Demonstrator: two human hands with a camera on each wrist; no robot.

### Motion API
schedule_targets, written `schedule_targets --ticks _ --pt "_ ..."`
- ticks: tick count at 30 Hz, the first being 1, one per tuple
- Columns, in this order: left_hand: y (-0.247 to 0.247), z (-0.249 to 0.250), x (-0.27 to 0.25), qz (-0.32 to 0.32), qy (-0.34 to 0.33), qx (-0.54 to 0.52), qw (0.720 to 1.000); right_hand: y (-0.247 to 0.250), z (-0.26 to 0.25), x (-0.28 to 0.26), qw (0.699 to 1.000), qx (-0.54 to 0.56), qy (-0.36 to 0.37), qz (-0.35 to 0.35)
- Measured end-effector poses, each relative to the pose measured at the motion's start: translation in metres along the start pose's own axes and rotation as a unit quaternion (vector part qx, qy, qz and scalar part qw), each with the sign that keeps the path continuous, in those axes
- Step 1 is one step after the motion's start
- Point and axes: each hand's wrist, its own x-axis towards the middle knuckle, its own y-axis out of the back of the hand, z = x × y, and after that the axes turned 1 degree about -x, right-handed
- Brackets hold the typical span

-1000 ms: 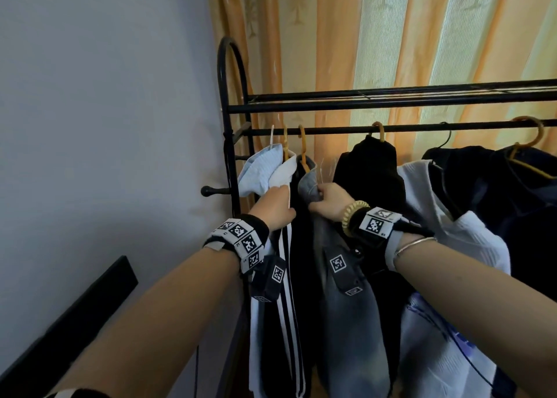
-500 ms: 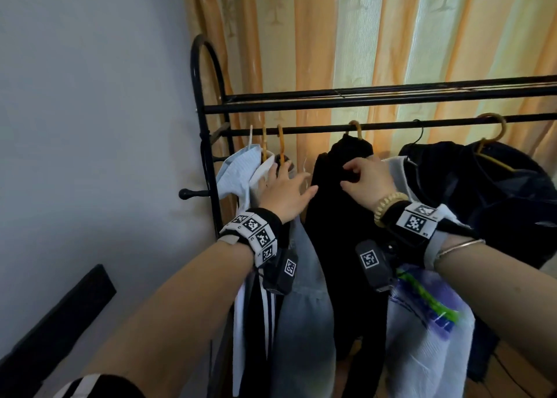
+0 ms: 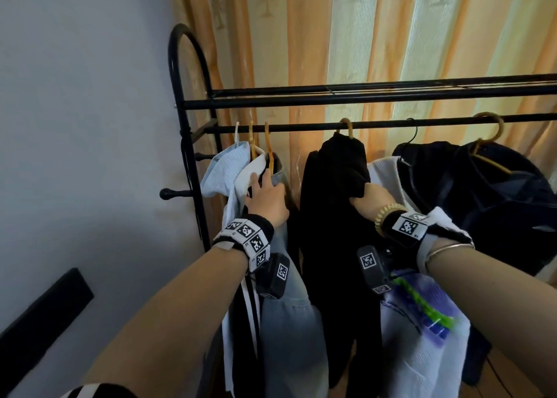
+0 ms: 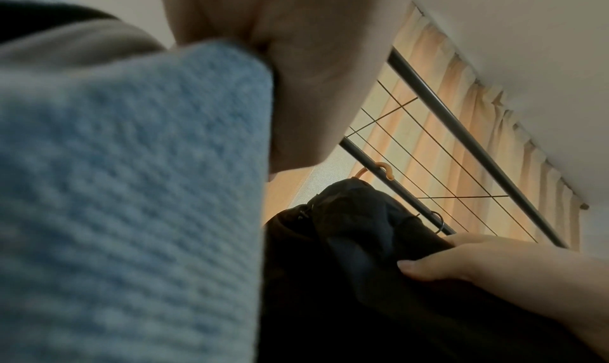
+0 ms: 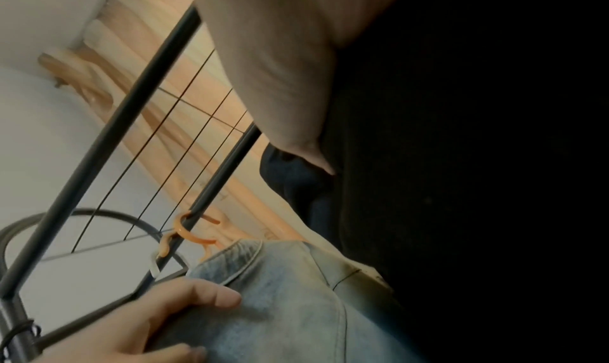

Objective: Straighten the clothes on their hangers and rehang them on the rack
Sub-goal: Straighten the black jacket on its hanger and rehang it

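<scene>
My left hand [image 3: 266, 200] lies against the shoulder of the pale denim garment [image 3: 289, 304] at the left end of the rack [image 3: 373, 125], fingers nearly straight and spread over the cloth, pressing it and the white and blue shirts [image 3: 223, 174] aside; this seems meant to hold the already hung pieces clear of the next one. My right hand [image 3: 369, 200] has its fingers curled round a fold of the black garment [image 3: 334, 192], thumb on the near face, gripping it high near the shoulder, presumably to tug it square on its orange hanger [image 3: 346, 126], whose hook sits over the rail. Both forearms reach forward and upward, wrists level with the garment shoulders, left palm turned right, right palm turned down into the cloth. Further right, a white printed shirt [image 3: 422, 331] and dark jackets [image 3: 488, 192] hang bunched, apparently not yet straightened
</scene>
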Motion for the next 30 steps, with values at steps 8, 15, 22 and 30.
schedule_targets --ticks 8,15,22,30 --pt "-0.008 -0.008 0.003 0.01 -0.018 0.007 1.0 0.023 -0.012 0.029 0.999 0.035 0.022 0.007" --pt "-0.017 -0.012 0.003 0.029 -0.018 0.007 0.999 0.012 -0.009 0.034 1.0 0.009 0.005 -0.012" --pt "-0.017 -0.008 -0.021 0.059 -0.05 0.064 0.995 -0.019 0.029 -0.008 0.997 0.04 -0.016 -0.057" --pt "-0.003 0.021 -0.077 -0.07 -0.194 0.03 0.978 -0.021 0.037 -0.093 0.996 0.077 -0.028 -0.039"
